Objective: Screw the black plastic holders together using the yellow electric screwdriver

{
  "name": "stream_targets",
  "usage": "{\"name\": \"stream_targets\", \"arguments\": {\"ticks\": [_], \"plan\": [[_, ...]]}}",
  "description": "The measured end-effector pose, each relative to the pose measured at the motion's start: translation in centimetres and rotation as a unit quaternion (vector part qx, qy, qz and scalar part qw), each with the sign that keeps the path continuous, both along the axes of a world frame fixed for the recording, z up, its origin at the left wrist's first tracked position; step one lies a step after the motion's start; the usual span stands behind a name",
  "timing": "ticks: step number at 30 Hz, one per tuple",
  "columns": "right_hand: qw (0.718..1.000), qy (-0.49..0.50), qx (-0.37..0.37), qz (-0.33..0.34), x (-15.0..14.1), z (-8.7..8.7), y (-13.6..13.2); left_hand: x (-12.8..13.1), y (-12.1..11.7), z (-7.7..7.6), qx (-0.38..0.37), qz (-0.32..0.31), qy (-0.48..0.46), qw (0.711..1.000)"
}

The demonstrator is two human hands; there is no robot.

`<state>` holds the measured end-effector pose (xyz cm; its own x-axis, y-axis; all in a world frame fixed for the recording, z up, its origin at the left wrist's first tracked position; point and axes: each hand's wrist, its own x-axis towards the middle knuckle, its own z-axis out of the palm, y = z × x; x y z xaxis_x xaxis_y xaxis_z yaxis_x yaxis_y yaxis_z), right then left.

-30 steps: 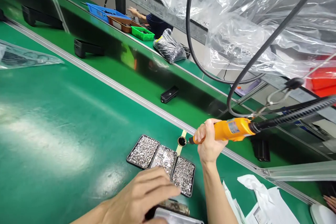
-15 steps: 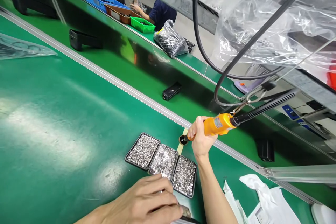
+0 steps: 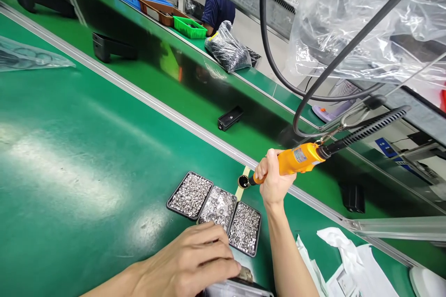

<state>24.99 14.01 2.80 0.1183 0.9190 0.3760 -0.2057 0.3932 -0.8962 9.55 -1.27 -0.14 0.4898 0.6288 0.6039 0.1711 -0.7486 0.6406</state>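
Observation:
My right hand (image 3: 271, 177) is wrapped round an orange electric screwdriver (image 3: 298, 159) that hangs from a black cable. Its tip touches a small black round holder (image 3: 242, 181) on a yellow tape strip at the belt's edge. My left hand (image 3: 190, 262) lies low in the view with fingers curled over a dark flat device (image 3: 237, 287) at the bottom edge. Just beyond it stand three small black trays of silver screws (image 3: 218, 208) on the green bench (image 3: 87, 148).
A conveyor belt (image 3: 195, 102) carries black parts (image 3: 230, 117) behind the metal rail. A bag of black pieces (image 3: 227, 53) and coloured bins (image 3: 190, 28) sit further back, near another person's dark blue sleeve (image 3: 218, 7). White paper (image 3: 348, 260) lies right; clear plastic sheeting (image 3: 348, 18) hangs above.
My right hand keeps the screwdriver tip by the round holder while the tool's rear has tilted. My left hand stays on the device. The view has shifted slightly.

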Motion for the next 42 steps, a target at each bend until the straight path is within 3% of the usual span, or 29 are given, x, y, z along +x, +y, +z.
{"name": "stream_targets", "arguments": {"ticks": [15, 20, 26, 29, 35, 42], "plan": [[1.0, -0.009, -0.012, 0.003, 0.0, 0.0, 0.0, 0.3, 0.0, -0.5, -0.002, 0.002, -0.015, 1.0], [1.0, 0.004, 0.012, -0.014, 0.7, 2.0, -1.0, 0.2, -0.1, -0.5, -0.03, 0.0, -0.017, 0.999], [1.0, -0.002, 0.0, -0.006, 2.8, 7.7, -6.0, 0.0, -0.4, 0.0, -0.08, -0.006, 0.011, 0.997], [1.0, -0.014, -0.015, 0.017, 3.5, 9.2, -9.5, -0.1, -0.7, 0.2, -0.088, -0.009, 0.039, 0.995], [0.996, -0.014, -0.056, 0.074, 3.1, 8.3, -15.2, -0.1, -1.1, 0.2, -0.085, -0.026, 0.091, 0.992], [0.991, -0.017, -0.062, 0.114, 2.3, 6.8, -17.4, -0.1, -1.1, 0.0, -0.072, -0.034, 0.087, 0.993]]}}
